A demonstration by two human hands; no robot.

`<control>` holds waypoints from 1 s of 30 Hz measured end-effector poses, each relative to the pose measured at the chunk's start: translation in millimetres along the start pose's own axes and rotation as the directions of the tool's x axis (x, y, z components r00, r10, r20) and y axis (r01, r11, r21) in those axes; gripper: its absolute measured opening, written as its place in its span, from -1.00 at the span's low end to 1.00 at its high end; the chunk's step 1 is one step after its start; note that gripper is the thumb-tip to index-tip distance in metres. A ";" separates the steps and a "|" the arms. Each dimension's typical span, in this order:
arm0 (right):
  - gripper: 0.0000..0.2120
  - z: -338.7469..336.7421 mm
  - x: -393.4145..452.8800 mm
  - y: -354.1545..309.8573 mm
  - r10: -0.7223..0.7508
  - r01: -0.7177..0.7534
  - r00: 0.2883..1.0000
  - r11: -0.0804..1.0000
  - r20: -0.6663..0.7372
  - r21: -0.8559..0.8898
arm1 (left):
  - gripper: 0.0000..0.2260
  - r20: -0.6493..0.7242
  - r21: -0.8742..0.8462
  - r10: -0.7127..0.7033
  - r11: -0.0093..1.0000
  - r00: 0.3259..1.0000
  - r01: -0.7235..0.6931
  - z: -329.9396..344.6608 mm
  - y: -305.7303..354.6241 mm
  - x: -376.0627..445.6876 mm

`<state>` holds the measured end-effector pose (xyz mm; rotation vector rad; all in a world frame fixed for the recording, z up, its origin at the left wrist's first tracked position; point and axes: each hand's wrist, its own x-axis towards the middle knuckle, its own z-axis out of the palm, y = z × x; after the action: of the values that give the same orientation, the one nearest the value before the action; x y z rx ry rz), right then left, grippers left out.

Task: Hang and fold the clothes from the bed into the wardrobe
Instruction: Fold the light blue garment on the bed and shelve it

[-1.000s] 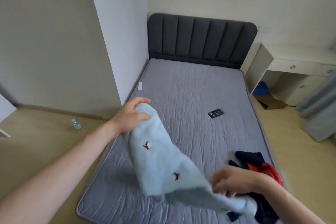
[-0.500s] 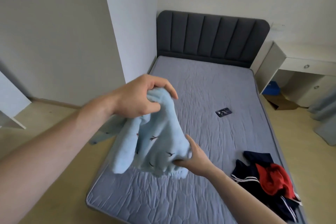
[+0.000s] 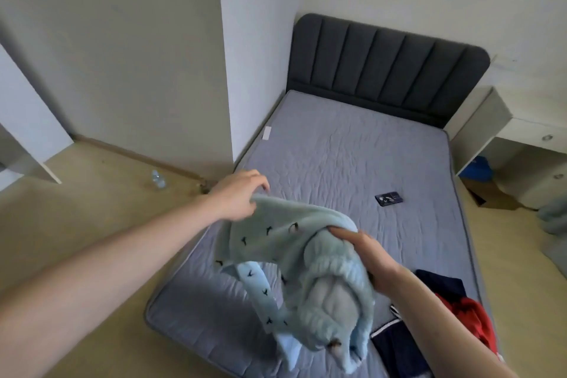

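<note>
One bottle [image 3: 158, 178] lies on the wood floor [image 3: 92, 224] at far left, near the wall. Next, the left hand [image 3: 237, 196] reaches out from a bare forearm and pinches one edge of a light blue sweater [image 3: 306, 264], thumb below the fabric and fingers curled above it. The single sweater, dotted with small dark bird marks, hangs in the air between the two hands, over the foot of the bed [image 3: 352, 156]; its ribbed hem sags open toward the mattress. The right hand [image 3: 366, 255] has its fingers closed over a fold of the sweater near the collar, with the thumb tucked under the cloth. Beyond, one small dark card [image 3: 389, 198] lies flat on the grey mattress, well apart from the sweater. One dark padded headboard [image 3: 389, 64] stands at the far end. At lower right, a pile [image 3: 445, 316] of navy and red clothes rests on the bed's corner, just beside the right forearm. A white counter [image 3: 521, 144] with drawers stands at far right.
</note>
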<state>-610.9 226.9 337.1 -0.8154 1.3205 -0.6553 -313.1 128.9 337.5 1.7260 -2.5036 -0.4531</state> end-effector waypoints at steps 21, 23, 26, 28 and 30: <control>0.01 -34.2 -10.7 59.4 -0.021 -0.093 0.974 0.870 -0.224 -0.484 | -0.82 0.152 -0.712 -0.119 0.675 0.981 0.192 41.3 99.5 -20.9; 0.02 -12.9 -14.5 68.3 -0.067 0.032 0.996 0.861 -0.050 -0.508 | -0.79 0.168 -0.734 -0.105 0.650 0.980 0.196 26.6 112.5 -14.9; -0.18 29.4 -15.2 72.9 -0.179 0.219 0.976 0.841 0.126 -0.494 | -0.87 0.207 -0.789 -0.057 0.580 0.977 0.201 17.3 127.8 -10.8; -0.15 53.3 -7.3 86.9 -0.308 0.297 0.947 0.740 0.089 -0.603 | -0.92 0.231 -0.840 -0.048 0.493 0.972 0.224 12.9 132.1 -11.5; -0.13 63.3 0.0 104.9 -0.299 0.213 0.954 0.704 -0.010 -0.678 | -0.92 0.260 -0.885 -0.074 0.381 0.963 0.269 6.2 130.3 -12.6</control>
<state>-552.0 295.7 254.5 -1.6017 1.5936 -0.4327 -427.6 184.4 369.1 1.4087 -1.4631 -1.6905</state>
